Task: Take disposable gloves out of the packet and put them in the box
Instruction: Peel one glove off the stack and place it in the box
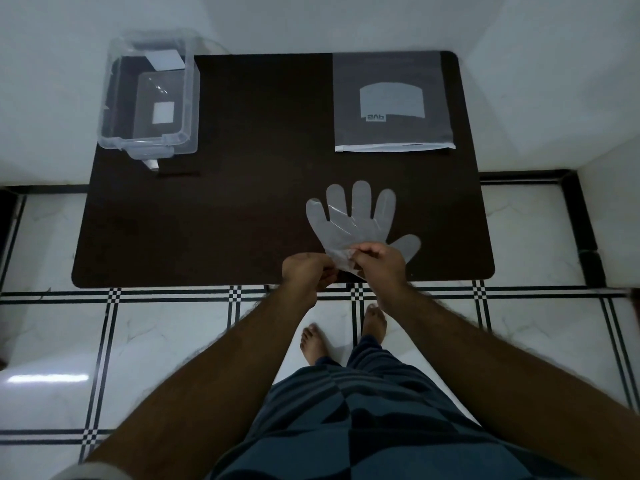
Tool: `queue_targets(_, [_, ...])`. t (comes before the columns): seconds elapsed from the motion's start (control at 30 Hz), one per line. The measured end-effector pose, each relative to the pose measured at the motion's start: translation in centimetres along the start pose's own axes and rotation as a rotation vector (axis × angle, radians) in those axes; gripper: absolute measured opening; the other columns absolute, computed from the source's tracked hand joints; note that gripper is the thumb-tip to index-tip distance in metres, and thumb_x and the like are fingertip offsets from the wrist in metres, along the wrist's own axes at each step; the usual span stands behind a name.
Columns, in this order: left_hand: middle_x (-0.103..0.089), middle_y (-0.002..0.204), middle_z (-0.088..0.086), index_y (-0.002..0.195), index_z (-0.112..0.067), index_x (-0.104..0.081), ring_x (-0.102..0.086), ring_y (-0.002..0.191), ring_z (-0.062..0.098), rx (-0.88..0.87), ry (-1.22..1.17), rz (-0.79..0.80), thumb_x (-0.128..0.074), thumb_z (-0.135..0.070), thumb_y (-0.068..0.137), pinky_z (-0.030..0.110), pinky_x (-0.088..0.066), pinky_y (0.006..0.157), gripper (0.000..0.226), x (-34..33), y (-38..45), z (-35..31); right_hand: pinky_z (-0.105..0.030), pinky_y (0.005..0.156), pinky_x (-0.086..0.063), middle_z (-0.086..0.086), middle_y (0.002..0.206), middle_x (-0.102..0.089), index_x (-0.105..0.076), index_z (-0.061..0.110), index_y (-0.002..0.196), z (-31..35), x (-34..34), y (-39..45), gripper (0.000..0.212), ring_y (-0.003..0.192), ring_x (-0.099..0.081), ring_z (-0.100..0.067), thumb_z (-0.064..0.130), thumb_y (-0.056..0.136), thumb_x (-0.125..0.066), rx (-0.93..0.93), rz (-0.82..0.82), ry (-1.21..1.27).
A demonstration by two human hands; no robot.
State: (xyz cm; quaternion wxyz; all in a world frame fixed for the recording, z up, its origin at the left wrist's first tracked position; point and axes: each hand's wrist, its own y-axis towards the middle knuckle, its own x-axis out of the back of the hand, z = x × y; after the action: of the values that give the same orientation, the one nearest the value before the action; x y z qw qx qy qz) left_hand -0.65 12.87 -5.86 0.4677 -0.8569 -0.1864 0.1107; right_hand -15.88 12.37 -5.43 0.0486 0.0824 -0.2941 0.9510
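Note:
A clear plastic disposable glove [356,220] lies spread on the dark table [242,209], fingers pointing away from me. Both hands pinch its cuff near the front edge: my left hand [306,271] on the left side, my right hand [379,261] on the right, lifting the crumpled cuff a little. The grey glove packet [391,102] lies flat at the back right, its white zip edge towards me. A clear plastic box [149,95] stands open at the back left corner, with flat clear plastic and white labels showing inside.
The table stands in a corner between white walls. A white tiled floor with black lines lies below. My bare feet [343,334] stand just under the table's front edge. The box's clear lid [211,46] rests behind it.

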Motion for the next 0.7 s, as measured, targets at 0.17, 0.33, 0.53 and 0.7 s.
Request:
queue_targets(0.17, [-0.080, 0.090, 0.018, 0.093, -0.003, -0.078, -0.080, 0.074, 0.025, -0.165, 0.257, -0.052, -0.079, 0.011, 0.082, 0.030, -0.065, 0.065, 0.018, 1.1, 0.0, 0.4, -0.024, 0.073, -0.062, 0.001, 0.101, -0.075, -0.076, 0.016, 0.107, 0.8, 0.3, 0.7, 0.011, 0.094, -0.074, -0.015, 0.011, 0.097, -0.075, -0.105, -0.136, 0.084])
queue_targets(0.33, [-0.080, 0.089, 0.008, 0.088, -0.012, -0.077, -0.080, 0.080, 0.021, -0.287, 0.421, -0.101, -0.082, 0.004, 0.081, 0.038, -0.069, 0.073, 0.018, 1.6, 0.0, 0.4, -0.023, 0.068, -0.061, 0.002, 0.102, -0.073, -0.073, 0.021, 0.102, 1.6, 1.0, 1.1, 0.009, 0.091, -0.073, -0.014, 0.013, 0.098, -0.074, -0.158, -0.199, 0.141])
queue_targets(0.53, [-0.062, 0.128, -0.005, 0.131, -0.019, -0.063, -0.058, 0.114, 0.013, -0.735, 0.979, -0.097, -0.079, -0.014, 0.089, 0.026, -0.054, 0.092, 0.045, 1.9, -0.9, 0.4, -0.027, 0.072, -0.065, 0.000, 0.106, -0.074, -0.075, 0.016, 0.112, 2.1, 1.5, 1.5, 0.016, 0.091, -0.075, -0.015, 0.014, 0.097, -0.075, -0.160, -0.166, 0.140])
queue_targets(0.7, [-0.063, 0.150, 0.008, 0.141, -0.016, -0.064, -0.054, 0.142, 0.027, -1.126, 1.420, 0.118, -0.068, -0.021, 0.101, 0.049, -0.045, 0.119, 0.040, 1.2, -0.2, 0.7, -0.025, 0.070, -0.062, -0.001, 0.108, -0.073, -0.074, 0.017, 0.111, 2.4, 1.4, 1.3, 0.014, 0.095, -0.074, -0.016, 0.014, 0.097, -0.074, -0.149, -0.159, 0.141])
